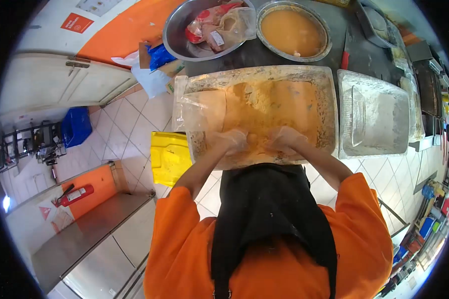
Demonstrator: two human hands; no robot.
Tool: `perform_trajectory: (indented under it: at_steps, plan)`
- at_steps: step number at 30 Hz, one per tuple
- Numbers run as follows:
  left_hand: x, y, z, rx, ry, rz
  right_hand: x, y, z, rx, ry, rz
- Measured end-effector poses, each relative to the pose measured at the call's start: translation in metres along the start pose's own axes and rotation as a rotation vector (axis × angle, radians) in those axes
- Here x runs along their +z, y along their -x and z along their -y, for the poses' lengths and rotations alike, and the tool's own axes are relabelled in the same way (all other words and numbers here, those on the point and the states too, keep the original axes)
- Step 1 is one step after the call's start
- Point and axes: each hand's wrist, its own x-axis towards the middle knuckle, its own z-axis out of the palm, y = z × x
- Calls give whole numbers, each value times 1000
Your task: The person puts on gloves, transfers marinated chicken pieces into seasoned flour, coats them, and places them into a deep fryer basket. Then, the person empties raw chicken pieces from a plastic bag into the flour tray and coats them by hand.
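Note:
A large clear plastic tub stands in front of me, its walls dusted with powder. Orange-tan flour-like coating lies in it, with a paler lumpy patch near the far side. My left hand is in the near part of the tub, low against the coating. Beside it, to the right, my right hand is also down at the coating. Both hands look dusted or thinly gloved, and their fingertips are sunk in powder or blurred. A clear plastic bag or sheet hangs over the tub's left edge.
Behind the tub are a steel bowl holding bagged goods and a bowl of orange liquid. A second clear tub with a wire basket stands at right. Something yellow is at lower left, above the tiled floor.

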Motion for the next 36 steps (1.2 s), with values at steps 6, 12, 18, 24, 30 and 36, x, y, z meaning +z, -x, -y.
perform_trajectory:
  at_steps: [6,12,18,24,30,36]
  plan:
    - [68,-37,13,-49,316,-81,-2,4,36,218,21,17]
    - [2,-3,-35,-94,481,-29,-29,29,60,254,-249,62]
    - [-18,8,-54,-107,240,-58,8,-8,18,274,-125,72]
    - [-3,-24,-14,-265,435,-304,-30,-5,22,139,-262,-352]
    - [-31,-5,-16,-199,136,-447,-24,-17,-22,139,-46,-547]
    - [-32,12,-24,-70,259,-796,-15,-6,-18,-31,-157,-1006]
